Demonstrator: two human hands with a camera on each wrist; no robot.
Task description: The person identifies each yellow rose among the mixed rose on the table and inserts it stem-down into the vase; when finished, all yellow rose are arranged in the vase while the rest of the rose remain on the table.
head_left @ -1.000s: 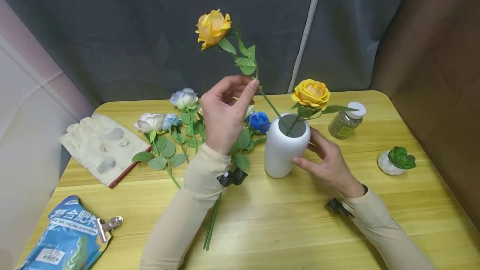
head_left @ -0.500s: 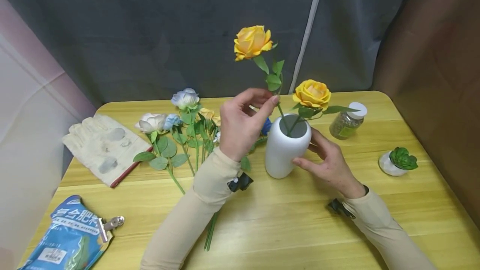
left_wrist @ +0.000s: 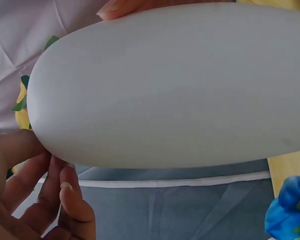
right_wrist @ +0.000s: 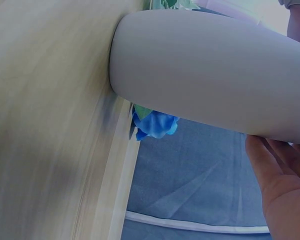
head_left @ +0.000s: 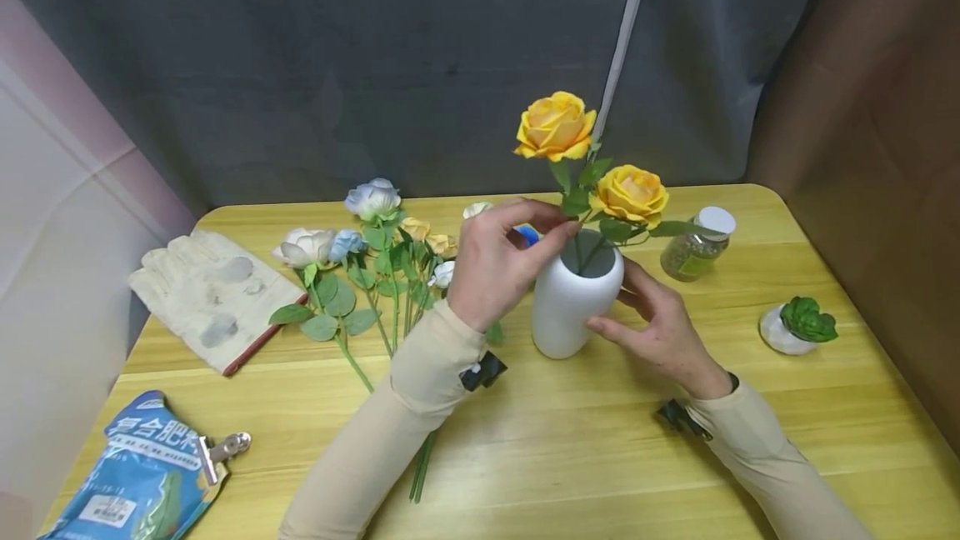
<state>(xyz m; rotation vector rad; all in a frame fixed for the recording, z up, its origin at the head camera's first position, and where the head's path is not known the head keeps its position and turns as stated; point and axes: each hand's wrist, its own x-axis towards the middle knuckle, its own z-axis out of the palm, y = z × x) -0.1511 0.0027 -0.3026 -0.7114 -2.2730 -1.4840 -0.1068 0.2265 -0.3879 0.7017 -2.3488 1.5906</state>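
Note:
A white vase (head_left: 576,307) stands upright on the wooden table, also filling much of both wrist views. My left hand (head_left: 506,261) pinches the stem of a yellow rose (head_left: 557,127), fingertips right at the vase's rim. That stem reaches down into the vase's mouth. A second yellow rose (head_left: 632,194) stands in the same vase, leaning right. My right hand (head_left: 667,332) holds the vase from the right side, thumb on the front and fingers curled behind it. In the left wrist view, the vase hides most of the roses.
Several loose flowers, among them a white one (head_left: 306,247) and a blue one (right_wrist: 157,124), lie left of and behind the vase. A work glove (head_left: 217,298) and a clipped blue bag (head_left: 138,473) are at left. A lidded jar (head_left: 692,250) and a small potted succulent (head_left: 798,325) stand right.
My left hand has moved right and down with the yellow rose, and its stem has slid deeper into the vase. My right hand has stayed on the vase.

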